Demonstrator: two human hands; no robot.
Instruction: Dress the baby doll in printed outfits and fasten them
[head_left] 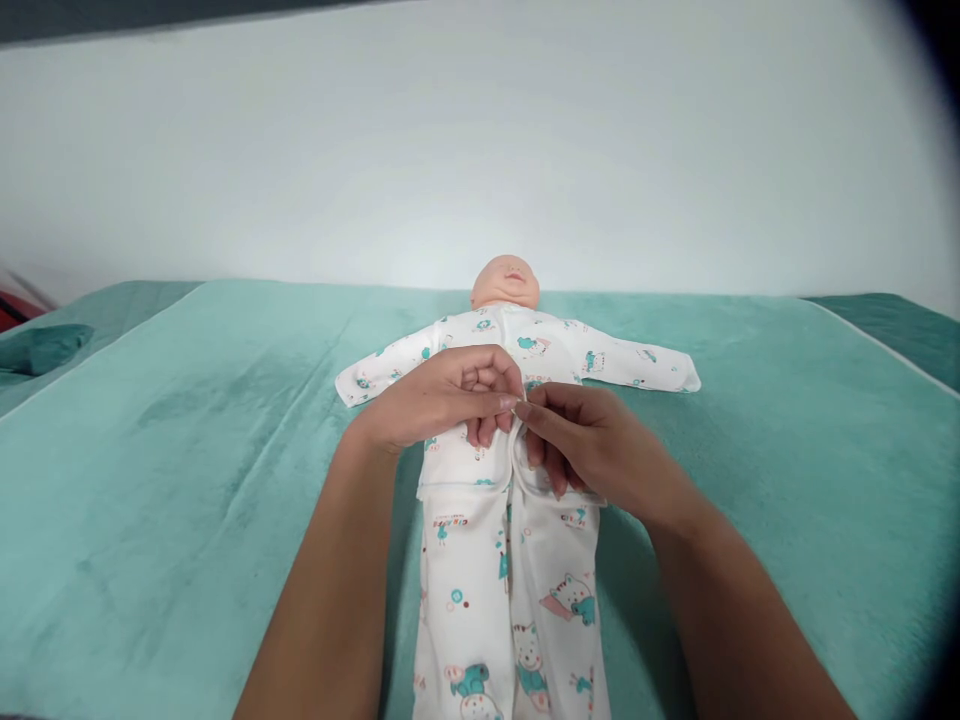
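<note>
A baby doll (504, 284) lies on its back, its arms spread to both sides. It wears a white baby top (624, 362) with teal and pink animal prints, and matching pants (466, 555). Over the doll's belly my left hand (459, 396) pinches the top's front edge between thumb and forefinger. Right beside it, my right hand (589, 432) pinches the same front opening, and the fingertips of both hands almost meet. Below that point the two front edges part slightly. Whatever small fastener may sit between the fingertips is hidden.
A teal plush blanket (225, 500) covers the surface under the doll. A white wall (480, 140) rises behind the doll's head. Darker green cloth shows at the far left (45, 348) and far right, with something red (16, 308) at the left edge.
</note>
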